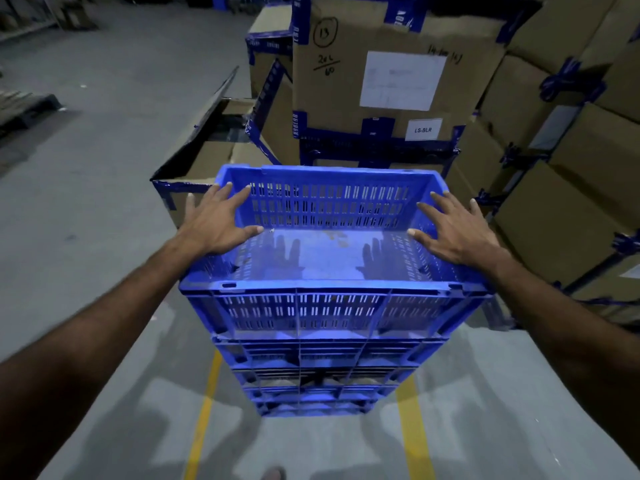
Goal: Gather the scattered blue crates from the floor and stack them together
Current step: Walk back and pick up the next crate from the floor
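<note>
At frame centre, your left hand (216, 223) and right hand (453, 233) spread flat, fingers wide, steadying the top crate (332, 237) on the stack (318, 375)

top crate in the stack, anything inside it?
No, the top blue crate shows only its bare floor, with the left hand and right hand at its side rims.

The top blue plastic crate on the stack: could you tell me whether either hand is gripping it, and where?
Neither grips it. The left hand and right hand are spread open over the top blue plastic crate's side rims.
</note>
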Demonstrator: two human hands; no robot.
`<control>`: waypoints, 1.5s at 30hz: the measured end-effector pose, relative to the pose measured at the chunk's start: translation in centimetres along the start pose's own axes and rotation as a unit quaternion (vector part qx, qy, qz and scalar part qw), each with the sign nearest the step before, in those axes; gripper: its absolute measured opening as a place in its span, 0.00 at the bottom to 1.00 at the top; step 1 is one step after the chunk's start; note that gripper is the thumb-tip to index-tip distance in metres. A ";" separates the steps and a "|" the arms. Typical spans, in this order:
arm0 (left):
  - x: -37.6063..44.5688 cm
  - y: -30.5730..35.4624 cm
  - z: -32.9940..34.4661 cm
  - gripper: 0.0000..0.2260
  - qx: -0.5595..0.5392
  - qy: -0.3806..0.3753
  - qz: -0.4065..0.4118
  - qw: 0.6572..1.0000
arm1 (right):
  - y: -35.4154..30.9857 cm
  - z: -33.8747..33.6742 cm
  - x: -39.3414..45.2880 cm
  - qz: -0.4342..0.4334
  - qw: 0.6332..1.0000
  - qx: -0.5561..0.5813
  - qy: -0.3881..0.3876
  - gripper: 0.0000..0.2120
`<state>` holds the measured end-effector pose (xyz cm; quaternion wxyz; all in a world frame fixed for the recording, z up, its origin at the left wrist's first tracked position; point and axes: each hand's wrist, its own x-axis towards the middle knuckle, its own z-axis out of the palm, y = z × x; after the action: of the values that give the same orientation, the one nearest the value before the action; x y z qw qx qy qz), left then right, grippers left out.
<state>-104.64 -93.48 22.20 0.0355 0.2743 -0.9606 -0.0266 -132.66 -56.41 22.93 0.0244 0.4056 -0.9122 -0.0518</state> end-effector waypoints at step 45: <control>18.3 15.6 3.5 0.26 0.080 0.180 0.184 0.963 | -17.4 -3.4 -2.7 -0.149 0.928 0.220 -0.261 0.44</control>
<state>-128.67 -89.81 20.81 0.1897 0.0947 -0.9714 0.1069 -117.70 -66.26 24.28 -0.3126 0.5046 -0.8036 0.0430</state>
